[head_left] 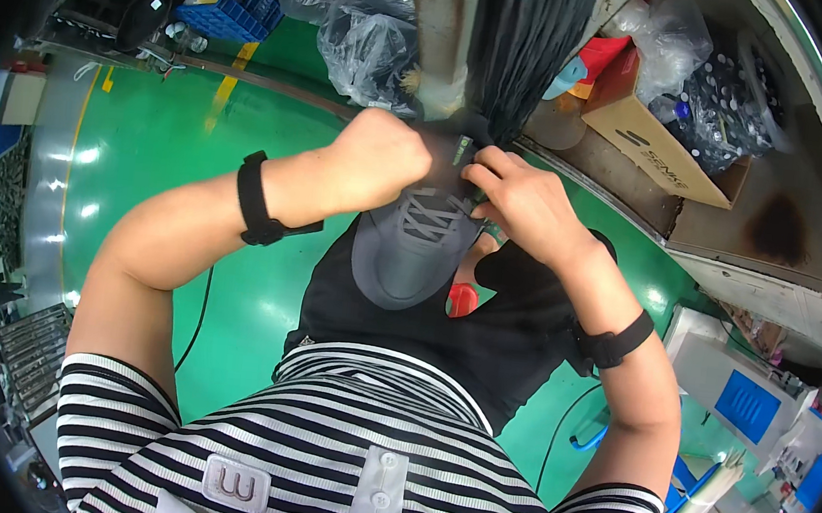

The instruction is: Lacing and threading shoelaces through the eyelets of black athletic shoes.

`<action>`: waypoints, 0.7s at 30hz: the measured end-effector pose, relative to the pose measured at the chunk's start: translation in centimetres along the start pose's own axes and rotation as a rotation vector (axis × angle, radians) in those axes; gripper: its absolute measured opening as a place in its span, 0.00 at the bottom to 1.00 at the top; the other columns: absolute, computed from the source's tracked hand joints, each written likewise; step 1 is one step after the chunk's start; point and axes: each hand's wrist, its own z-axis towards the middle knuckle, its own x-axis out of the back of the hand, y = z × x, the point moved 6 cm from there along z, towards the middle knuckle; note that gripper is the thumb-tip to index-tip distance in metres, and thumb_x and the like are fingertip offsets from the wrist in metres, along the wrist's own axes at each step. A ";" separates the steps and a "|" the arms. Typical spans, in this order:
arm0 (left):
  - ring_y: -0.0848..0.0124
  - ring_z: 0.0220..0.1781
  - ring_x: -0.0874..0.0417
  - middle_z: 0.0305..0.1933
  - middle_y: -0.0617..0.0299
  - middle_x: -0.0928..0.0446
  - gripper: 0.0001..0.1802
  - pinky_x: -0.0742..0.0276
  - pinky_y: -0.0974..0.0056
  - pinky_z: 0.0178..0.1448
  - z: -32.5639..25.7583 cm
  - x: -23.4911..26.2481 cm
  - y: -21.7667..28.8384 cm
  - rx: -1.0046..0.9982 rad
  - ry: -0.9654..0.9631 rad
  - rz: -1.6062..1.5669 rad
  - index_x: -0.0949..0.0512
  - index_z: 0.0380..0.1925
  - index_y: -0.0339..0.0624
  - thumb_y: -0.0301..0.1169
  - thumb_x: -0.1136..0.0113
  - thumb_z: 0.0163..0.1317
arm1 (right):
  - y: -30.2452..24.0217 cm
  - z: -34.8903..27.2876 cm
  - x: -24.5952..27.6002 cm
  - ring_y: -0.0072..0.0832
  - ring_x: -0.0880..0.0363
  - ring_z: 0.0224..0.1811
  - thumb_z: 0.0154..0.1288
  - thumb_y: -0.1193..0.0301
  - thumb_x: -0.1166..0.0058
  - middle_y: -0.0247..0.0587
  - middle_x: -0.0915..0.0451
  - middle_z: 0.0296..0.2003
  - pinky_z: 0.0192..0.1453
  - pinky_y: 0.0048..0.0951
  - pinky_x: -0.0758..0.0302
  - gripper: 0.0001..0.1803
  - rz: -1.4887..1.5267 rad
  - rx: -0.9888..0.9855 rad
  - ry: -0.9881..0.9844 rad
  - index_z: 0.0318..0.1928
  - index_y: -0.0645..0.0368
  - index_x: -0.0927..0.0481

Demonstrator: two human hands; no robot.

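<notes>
**Q:** Head view, clock face centred on the shoe. Where does the shoe stand?

**A:** The dark grey shoe (pixel 388 272) is mid-view, its toe at six o'clock, overlapping the wearer's black clothing (pixel 350 325). Grey laces (pixel 421 220) cross its front; a small label (pixel 462 150) shows near twelve. What supports the heel cannot be determined.

**Q:** State of the fingers?

**A:** The left hand (pixel 373 159), between ten and eleven o'clock, is curled into a fist against the shoe's edge. Its fingertips are hidden; what it grips, if anything, I cannot tell. The right hand (pixel 527 200), between two and three, has its fingers bent and narrow, apparently closed on the edge of the shoe opening. Whether a lace is also caught is not visible.

**Q:** Surroundings?

**A:** A bundle of black strands (pixel 524 60) at one o'clock, clear plastic bags (pixel 366 54) at eleven, a cardboard box (pixel 654 151) at two.

**Q:** Hazards?

**A:** Three, in my judgement. Uneven pull between the hands could twist the shoe opening or shift the laces off centre. A slip of the right fingertips could let the heel drop, if nothing beneath bears it. The black strands lie close beyond the heel; a careless reach could snag them.
</notes>
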 end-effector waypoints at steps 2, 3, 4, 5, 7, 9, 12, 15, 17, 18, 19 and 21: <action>0.55 0.28 0.18 0.22 0.53 0.22 0.04 0.24 0.55 0.31 -0.1 -0.3 -0.7 0.068 -0.082 -0.008 0.23 0.18 0.40 0.23 0.39 0.37 | 0.2 0.2 -0.4 0.37 0.22 0.42 0.45 0.75 0.37 0.39 0.27 0.37 0.40 0.36 0.22 0.15 0.044 0.087 -0.056 0.37 0.59 0.24; 0.55 0.28 0.18 0.22 0.53 0.22 0.04 0.24 0.54 0.31 -0.2 -0.4 -1.0 0.122 -0.115 0.018 0.23 0.18 0.40 0.24 0.39 0.39 | 0.5 0.4 -0.7 0.40 0.22 0.39 0.45 0.76 0.37 0.41 0.27 0.36 0.40 0.38 0.23 0.14 0.092 0.086 -0.097 0.34 0.61 0.25; 0.55 0.28 0.18 0.22 0.53 0.22 0.04 0.24 0.54 0.31 -0.4 -0.3 -0.8 0.109 -0.118 0.019 0.23 0.18 0.40 0.24 0.39 0.39 | 0.8 0.4 -0.7 0.40 0.22 0.39 0.45 0.76 0.37 0.41 0.27 0.36 0.40 0.38 0.23 0.14 0.100 0.084 -0.087 0.34 0.61 0.25; 0.55 0.28 0.18 0.22 0.53 0.22 0.04 0.24 0.54 0.31 -0.4 -0.1 -0.8 0.136 -0.084 -0.025 0.23 0.18 0.40 0.24 0.38 0.39 | 1.1 0.5 -1.0 0.41 0.22 0.38 0.45 0.76 0.37 0.41 0.27 0.35 0.39 0.39 0.23 0.13 0.123 0.073 -0.120 0.34 0.61 0.25; 0.54 0.28 0.18 0.22 0.54 0.22 0.04 0.24 0.54 0.31 -0.3 0.1 -0.6 0.169 -0.052 -0.070 0.23 0.18 0.40 0.25 0.38 0.40 | 1.3 0.5 -1.4 0.41 0.21 0.37 0.45 0.76 0.37 0.41 0.27 0.34 0.39 0.39 0.24 0.13 0.150 0.067 -0.158 0.34 0.61 0.25; 0.57 0.26 0.18 0.21 0.56 0.22 0.04 0.26 0.55 0.29 0.3 -0.3 0.0 0.129 -0.128 0.053 0.23 0.19 0.42 0.27 0.38 0.41 | 1.6 0.5 -1.7 0.42 0.21 0.37 0.46 0.74 0.36 0.42 0.27 0.33 0.38 0.40 0.24 0.14 0.160 0.030 -0.189 0.34 0.60 0.25; 0.61 0.21 0.20 0.20 0.57 0.22 0.03 0.28 0.60 0.29 1.8 0.7 2.0 -0.192 0.048 0.167 0.22 0.20 0.44 0.27 0.39 0.43 | 1.9 0.6 -2.0 0.41 0.21 0.38 0.46 0.71 0.35 0.41 0.26 0.34 0.38 0.40 0.25 0.13 0.155 0.039 -0.214 0.33 0.60 0.22; 0.68 0.33 0.21 0.25 0.64 0.24 0.04 0.29 0.65 0.34 2.6 0.3 2.0 -0.328 -0.071 0.249 0.22 0.24 0.46 0.31 0.41 0.46 | 2.3 0.8 -2.8 0.41 0.21 0.38 0.49 0.66 0.34 0.40 0.25 0.34 0.40 0.41 0.26 0.13 0.136 0.052 -0.354 0.33 0.60 0.18; 0.68 0.47 0.26 0.34 0.65 0.28 0.10 0.28 0.64 0.41 2.4 0.5 1.7 -0.441 -0.113 0.224 0.22 0.30 0.45 0.33 0.37 0.45 | 2.8 1.2 -3.3 0.41 0.21 0.40 0.50 0.62 0.34 0.40 0.24 0.34 0.41 0.41 0.26 0.14 0.168 0.005 -0.464 0.33 0.59 0.16; 0.68 0.47 0.26 0.34 0.65 0.28 0.10 0.28 0.64 0.41 2.4 0.9 1.1 -0.429 -0.096 0.238 0.22 0.30 0.45 0.33 0.37 0.45 | 3.0 1.5 -3.6 0.40 0.21 0.41 0.52 0.58 0.34 0.39 0.24 0.35 0.43 0.41 0.26 0.16 0.206 -0.022 -0.540 0.34 0.57 0.15; 0.66 0.47 0.26 0.36 0.64 0.28 0.14 0.27 0.61 0.44 2.3 1.0 0.2 -0.405 -0.193 -0.026 0.22 0.33 0.44 0.31 0.35 0.43 | 3.6 1.7 -4.1 0.40 0.19 0.43 0.57 0.52 0.37 0.38 0.20 0.35 0.45 0.39 0.26 0.18 0.313 -0.185 -0.628 0.36 0.53 0.15; 0.60 0.47 0.26 0.39 0.63 0.27 0.26 0.25 0.56 0.49 2.1 1.0 -1.6 -0.320 -0.307 -0.369 0.24 0.42 0.43 0.27 0.29 0.36 | 3.7 2.5 -4.4 0.39 0.19 0.43 0.58 0.53 0.38 0.38 0.18 0.35 0.46 0.39 0.25 0.17 0.301 -0.246 -0.679 0.36 0.53 0.15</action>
